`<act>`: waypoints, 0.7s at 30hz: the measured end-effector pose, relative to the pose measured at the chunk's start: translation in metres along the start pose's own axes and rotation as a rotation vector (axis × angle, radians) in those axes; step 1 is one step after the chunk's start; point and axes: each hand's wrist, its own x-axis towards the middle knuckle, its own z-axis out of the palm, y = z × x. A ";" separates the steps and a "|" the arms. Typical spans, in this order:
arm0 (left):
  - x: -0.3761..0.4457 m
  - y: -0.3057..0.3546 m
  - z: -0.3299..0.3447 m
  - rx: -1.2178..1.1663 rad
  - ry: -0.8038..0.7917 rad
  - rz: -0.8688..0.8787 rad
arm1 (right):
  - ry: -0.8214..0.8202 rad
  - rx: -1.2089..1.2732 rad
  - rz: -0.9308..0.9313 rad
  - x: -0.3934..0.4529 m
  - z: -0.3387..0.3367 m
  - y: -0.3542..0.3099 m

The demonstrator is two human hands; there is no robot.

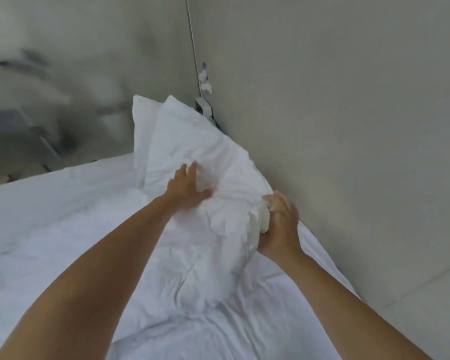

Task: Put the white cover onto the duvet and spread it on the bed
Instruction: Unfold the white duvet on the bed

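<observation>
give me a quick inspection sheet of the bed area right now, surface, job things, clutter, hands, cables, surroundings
surface: bed covered in rumpled white fabric; no bare mattress seen
job's things: white duvet bunched in a ridge running toward the wall; whether the cover is on cannot be told, white on white
pillows: two white pillows upright in the corner by the wall
clutter: nothing seen on the bed
hands: left hand lies flat with spread fingers on the fabric below the pillows; right hand grips a bunched fold of the duvet next to the wall
cables: thin rail or cord runs up the wall seam, with a white fitting on it; too blurred to identify
surroundings: grey wall panel on the right; left background blurred
</observation>
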 end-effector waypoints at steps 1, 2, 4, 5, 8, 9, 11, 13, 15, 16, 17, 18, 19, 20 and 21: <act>-0.008 -0.006 0.018 0.018 -0.063 -0.004 | -0.061 -0.011 0.080 -0.001 0.010 0.014; -0.022 -0.013 0.038 0.012 -0.083 -0.004 | -0.156 0.040 0.210 -0.004 0.018 0.024; -0.065 -0.019 0.081 -0.099 -0.039 -0.007 | -0.407 0.044 0.416 -0.012 0.030 0.036; -0.087 -0.021 0.105 -0.162 0.011 -0.015 | -0.524 0.022 0.475 -0.021 0.037 0.039; -0.149 -0.025 0.166 -0.265 -0.015 -0.130 | -0.605 -0.031 0.559 -0.043 0.059 0.049; -0.166 -0.025 0.183 -0.260 -0.159 -0.174 | -0.598 -0.051 0.570 -0.050 0.064 0.053; -0.191 -0.023 0.211 -0.171 -0.458 -0.183 | -0.563 -0.071 0.600 -0.054 0.068 0.058; -0.205 -0.020 0.235 -0.118 -0.444 -0.196 | -0.546 -0.074 0.554 -0.052 0.062 0.056; -0.203 -0.016 0.247 -0.227 -0.188 -0.196 | -0.529 -0.106 0.455 -0.049 0.055 0.055; -0.199 -0.014 0.249 -0.298 -0.052 -0.158 | -0.502 -0.089 0.426 -0.048 0.052 0.056; -0.196 -0.011 0.249 -0.362 0.068 -0.095 | -0.450 -0.014 0.405 -0.048 0.048 0.060; -0.192 -0.005 0.246 -0.408 0.157 -0.024 | -0.394 0.090 0.426 -0.049 0.043 0.068; -0.190 0.004 0.238 -0.452 0.200 0.022 | -0.331 0.225 0.463 -0.049 0.034 0.072; -0.190 0.018 0.225 -0.494 0.195 0.033 | -0.261 0.279 0.485 -0.047 0.023 0.080; -0.190 0.032 0.212 -0.515 0.186 0.047 | -0.205 0.276 0.496 -0.045 0.014 0.091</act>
